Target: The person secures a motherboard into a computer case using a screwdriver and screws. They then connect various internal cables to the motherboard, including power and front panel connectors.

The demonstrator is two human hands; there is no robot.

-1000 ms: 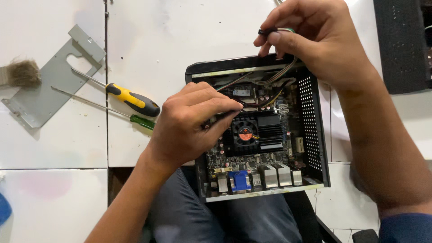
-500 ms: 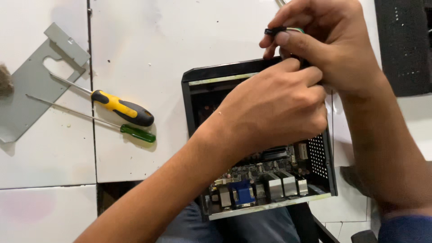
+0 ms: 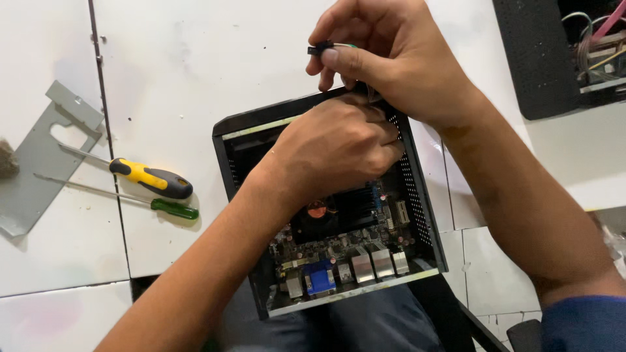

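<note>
Two screwdrivers lie far left on white table [image 3: 195, 78]: yellow-handled screwdriver [image 3: 151, 179], green-handled screwdriver [image 3: 173, 208], beside grey metal plate [image 3: 39, 163]. Centre: small computer case [image 3: 420, 215], lid off, circuit board [image 3: 345, 251] exposed, near edge at person's lap. Left hand [image 3: 336, 146] reaches inside far end, fingers curled; what they grip, cannot tell. Right hand [image 3: 385, 55] above far rim, fingertips pinched on small black connector [image 3: 317, 49]. Board not yet removed.
</note>
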